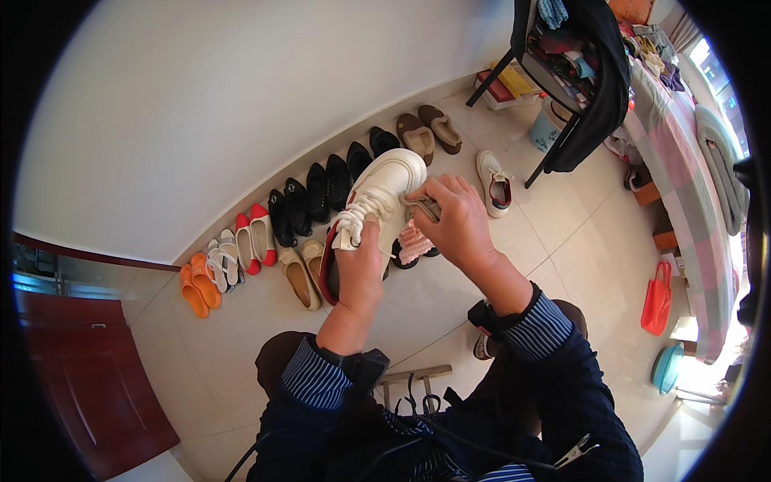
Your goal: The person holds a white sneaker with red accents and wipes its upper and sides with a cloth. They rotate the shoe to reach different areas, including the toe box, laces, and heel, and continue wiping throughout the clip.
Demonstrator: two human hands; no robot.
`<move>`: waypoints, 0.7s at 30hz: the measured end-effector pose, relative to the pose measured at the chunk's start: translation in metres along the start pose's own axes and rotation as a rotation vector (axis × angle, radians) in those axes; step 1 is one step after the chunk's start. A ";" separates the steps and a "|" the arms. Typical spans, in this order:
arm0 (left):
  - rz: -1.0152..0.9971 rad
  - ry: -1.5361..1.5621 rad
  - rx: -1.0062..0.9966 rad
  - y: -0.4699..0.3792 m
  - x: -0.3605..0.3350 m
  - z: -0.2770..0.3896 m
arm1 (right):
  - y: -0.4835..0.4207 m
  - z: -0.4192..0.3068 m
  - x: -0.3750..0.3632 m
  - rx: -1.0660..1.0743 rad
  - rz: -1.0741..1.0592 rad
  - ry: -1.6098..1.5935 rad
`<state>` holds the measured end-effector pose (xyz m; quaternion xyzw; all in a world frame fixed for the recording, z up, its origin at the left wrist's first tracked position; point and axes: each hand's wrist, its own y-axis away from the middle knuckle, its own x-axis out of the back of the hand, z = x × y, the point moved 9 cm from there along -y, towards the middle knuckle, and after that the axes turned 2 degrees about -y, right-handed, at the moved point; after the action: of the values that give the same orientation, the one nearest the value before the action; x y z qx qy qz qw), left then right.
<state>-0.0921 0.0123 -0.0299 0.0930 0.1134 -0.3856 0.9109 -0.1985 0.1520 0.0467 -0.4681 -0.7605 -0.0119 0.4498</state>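
Observation:
My left hand (pixel 360 265) grips a white lace-up sneaker (pixel 387 175) by its tongue and opening, toe pointing away from me. The thumb lies over the tongue below the white laces, and dark red lining shows at the collar. In my right hand (pixel 450 220) is a folded grey-brown cloth (pixel 424 208), pinched against the side of the sneaker near the toe. Another white sneaker (pixel 495 184) with a dark red lining stands on the floor to the right. Below the right hand, a pink textured cloth (pixel 414 242) rests on dark footwear that is partly hidden.
Along the wall stand orange clogs (pixel 200 283), white sandals (pixel 223 262), red-and-cream flats (pixel 255 238), several black shoes (pixel 318 191) and brown fleece-lined slippers (pixel 426 134). Beige flats (pixel 296 277) sit nearer. A clothes-laden chair (pixel 560 78), bed (pixel 677 169), red bag (pixel 656 304) and teal basin (pixel 667 369) are right.

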 end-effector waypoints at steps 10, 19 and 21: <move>-0.080 0.074 0.091 -0.004 -0.002 -0.019 | -0.018 -0.006 0.023 0.150 0.167 0.162; -0.038 -0.030 0.030 -0.005 0.007 -0.005 | -0.009 -0.009 0.008 0.194 -0.020 0.142; -0.072 -0.078 0.028 -0.007 0.006 -0.003 | -0.015 -0.009 0.022 0.230 0.089 0.188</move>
<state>-0.0934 0.0039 -0.0352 0.0866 0.0755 -0.4230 0.8988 -0.2070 0.1549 0.0736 -0.4437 -0.6897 0.0513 0.5699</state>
